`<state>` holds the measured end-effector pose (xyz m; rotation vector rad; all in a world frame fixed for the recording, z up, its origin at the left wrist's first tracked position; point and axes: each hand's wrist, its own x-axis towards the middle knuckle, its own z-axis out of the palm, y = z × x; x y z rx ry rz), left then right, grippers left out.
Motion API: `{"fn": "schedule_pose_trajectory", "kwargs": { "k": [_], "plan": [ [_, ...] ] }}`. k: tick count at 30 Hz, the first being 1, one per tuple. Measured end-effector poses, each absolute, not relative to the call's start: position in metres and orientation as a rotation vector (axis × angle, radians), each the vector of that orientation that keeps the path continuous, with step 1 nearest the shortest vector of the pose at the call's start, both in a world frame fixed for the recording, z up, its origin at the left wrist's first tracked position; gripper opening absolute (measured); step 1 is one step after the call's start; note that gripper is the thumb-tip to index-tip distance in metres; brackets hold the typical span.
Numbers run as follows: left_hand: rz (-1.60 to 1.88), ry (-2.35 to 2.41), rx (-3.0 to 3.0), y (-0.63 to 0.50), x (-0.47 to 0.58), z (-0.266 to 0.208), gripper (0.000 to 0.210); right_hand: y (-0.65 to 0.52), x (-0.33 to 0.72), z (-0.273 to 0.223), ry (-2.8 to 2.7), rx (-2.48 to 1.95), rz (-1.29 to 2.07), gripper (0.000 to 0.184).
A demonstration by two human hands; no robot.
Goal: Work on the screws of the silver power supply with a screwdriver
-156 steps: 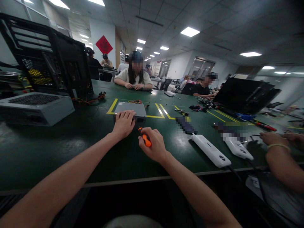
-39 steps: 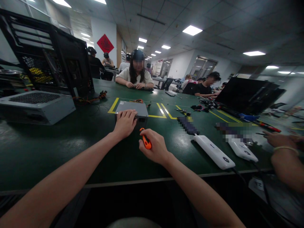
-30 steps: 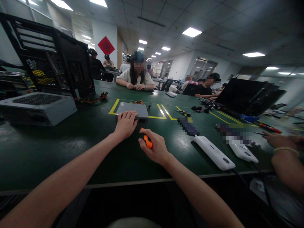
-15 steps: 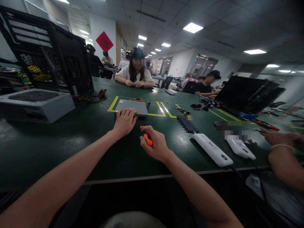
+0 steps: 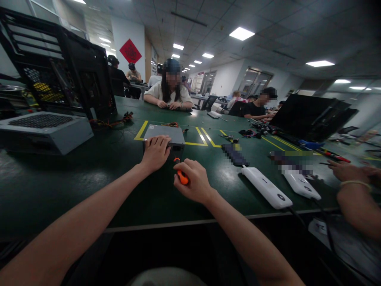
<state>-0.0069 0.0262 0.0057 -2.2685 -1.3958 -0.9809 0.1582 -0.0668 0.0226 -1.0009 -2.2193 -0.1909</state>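
A grey computer power supply (image 5: 167,131) sits on the green table in front of me, its near face with the socket turned towards me. My left hand (image 5: 157,151) grips its near left edge, fingers over the top and thumb down by the front face. Closed around an orange-handled screwdriver (image 5: 183,178) is my right hand (image 5: 193,180), just below and right of the box. The screwdriver points towards the near face; its tip is too dark to make out, so I cannot tell whether it touches.
A larger power supply (image 5: 44,131) and an open black computer case (image 5: 59,67) stand at left. White handheld devices (image 5: 266,187) with cables lie at right, near a co-worker's hands (image 5: 351,172). Loose cables (image 5: 257,129) and a black panel (image 5: 309,117) are farther back. Another person sits opposite.
My right hand has shifted slightly left and turned, so the orange handle sits at a different angle. My left hand and the power supply stay almost in place.
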Motion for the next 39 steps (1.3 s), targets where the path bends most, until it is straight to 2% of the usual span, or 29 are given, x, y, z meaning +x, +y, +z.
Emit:
{"fn": "schedule_pose_trajectory", "kwargs": {
  "k": [4,9,17,23,30,36,39],
  "plan": [
    [-0.984,-1.405,-2.262,0.0260,-0.0060,0.0057,0.032,-0.0677,0.1568,0.0245,-2.234,-0.990,-0.297,0.024],
    [-0.996,-1.388,-2.263,0.0273,-0.0064,0.0045,0.032,-0.0676,0.1561,0.0229,-2.087,-1.124,-0.147,0.028],
    [-0.994,-1.396,-2.229,0.0290,-0.0055,0.0035,0.031,-0.0660,0.1566,0.0217,-2.195,-0.972,-0.373,0.015],
    [-0.984,-1.372,-2.227,0.0300,-0.0073,0.0030,0.031,-0.0627,0.1546,0.0186,-2.060,-1.086,-0.171,0.022],
    [-1.003,-1.392,-2.230,0.0293,-0.0058,0.0041,0.031,-0.0656,0.1549,0.0223,-2.240,-0.979,-0.279,0.017],
    [-0.983,-1.380,-2.222,0.0281,-0.0065,0.0057,0.032,-0.0655,0.1535,0.0217,-2.053,-1.120,-0.113,0.020],
    [-0.971,-1.388,-2.219,0.0281,-0.0067,0.0057,0.032,-0.0648,0.1528,0.0210,-2.105,-1.053,-0.158,0.015]
  ]
}}
